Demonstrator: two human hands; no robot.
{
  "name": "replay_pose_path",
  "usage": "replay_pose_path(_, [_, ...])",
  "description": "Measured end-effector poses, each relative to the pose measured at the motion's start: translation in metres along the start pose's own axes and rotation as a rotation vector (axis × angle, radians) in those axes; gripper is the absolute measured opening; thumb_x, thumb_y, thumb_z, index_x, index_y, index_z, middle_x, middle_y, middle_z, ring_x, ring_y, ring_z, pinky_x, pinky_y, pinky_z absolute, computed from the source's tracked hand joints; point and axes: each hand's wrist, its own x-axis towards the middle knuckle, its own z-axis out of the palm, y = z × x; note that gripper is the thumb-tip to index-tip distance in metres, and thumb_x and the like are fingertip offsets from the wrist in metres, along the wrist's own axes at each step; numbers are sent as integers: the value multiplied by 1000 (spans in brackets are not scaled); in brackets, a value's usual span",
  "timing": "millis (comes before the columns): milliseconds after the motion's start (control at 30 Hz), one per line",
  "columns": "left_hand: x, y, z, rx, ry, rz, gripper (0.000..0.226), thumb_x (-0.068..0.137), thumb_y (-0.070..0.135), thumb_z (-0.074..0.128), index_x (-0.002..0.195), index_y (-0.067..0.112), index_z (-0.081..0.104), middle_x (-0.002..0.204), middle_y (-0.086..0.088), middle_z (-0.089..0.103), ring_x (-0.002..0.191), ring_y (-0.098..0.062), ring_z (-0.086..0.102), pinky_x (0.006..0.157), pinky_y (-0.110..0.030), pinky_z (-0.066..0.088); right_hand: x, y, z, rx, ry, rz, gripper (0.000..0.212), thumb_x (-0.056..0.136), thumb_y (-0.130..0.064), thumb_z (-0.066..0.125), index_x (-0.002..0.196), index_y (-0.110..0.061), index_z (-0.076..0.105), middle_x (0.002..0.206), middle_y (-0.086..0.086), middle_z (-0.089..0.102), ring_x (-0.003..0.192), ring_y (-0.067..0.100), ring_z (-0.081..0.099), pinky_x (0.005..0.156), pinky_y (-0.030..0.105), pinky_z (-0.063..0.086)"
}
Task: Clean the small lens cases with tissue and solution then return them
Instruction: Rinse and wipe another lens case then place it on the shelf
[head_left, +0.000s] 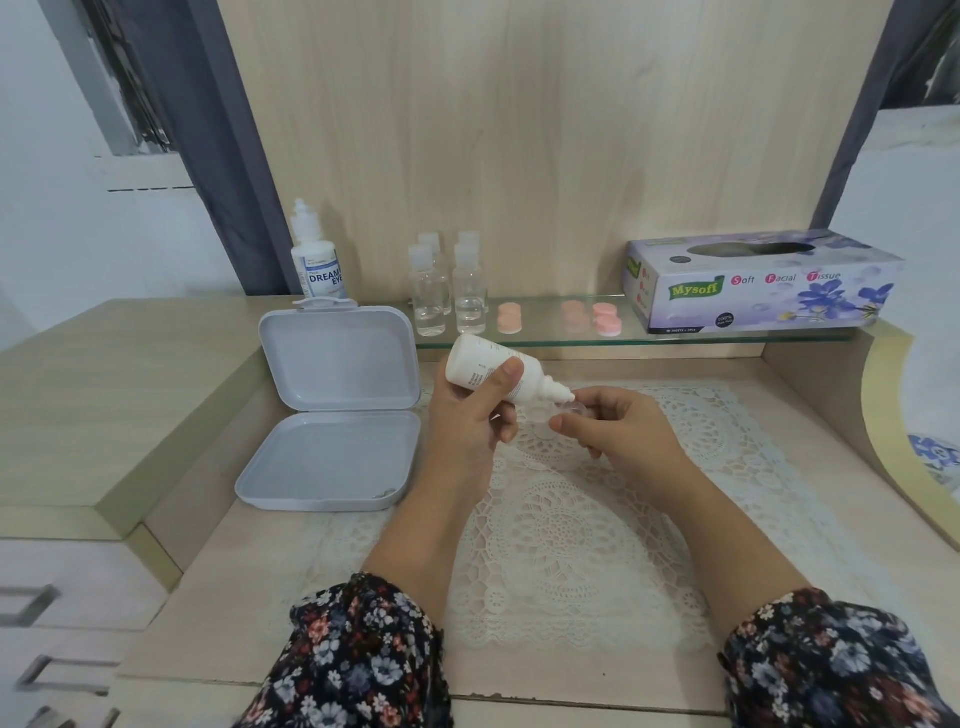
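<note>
step in hand looks like the wetting stage: left hand (467, 415) grips a small white solution bottle (498, 371), thumb curled over its side, tipped w/ nozzle pointing down-right, tip just at the rim of a small clear lens case (569, 413). right hand (618, 431) holds that case above the lace mat (561, 525), fingers (563, 423) pinching its edge; the case is see-through & partly hidden, so can't tell if liquid is already in it. a pale round piece (540, 415) sits just behind the fingers, maybe the case's other cup or a lid, can't tell which. more cases, pink (605, 318), wait on the glass shelf (675, 338) near four clear bottles (449, 291); big solution bottle (314, 254) stands far left. open white storage box (332, 410) lies on the bench (208, 545) left of the mat, prob. where cases go back. tissue box (763, 283) is on the shelf, right end, no tissue in either hand. next move, as i judge it: squeeze gently so only a few drops land inside, keep case level so nothing spills, set bottle down upright, then reach up-right for a tissue to wipe the cup.
</note>
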Motion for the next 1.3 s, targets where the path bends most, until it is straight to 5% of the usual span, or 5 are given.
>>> replay_pose_path(1300, [0,0,-1,1,-6,-10,45,69,26,79,103,12,53,75,-7,60,50,-13,46,40,-23,36,1,-1,0,11,4,0,17,76,-12,79,90,-17,72,54,-12,58,48,1,49,52,18,41])
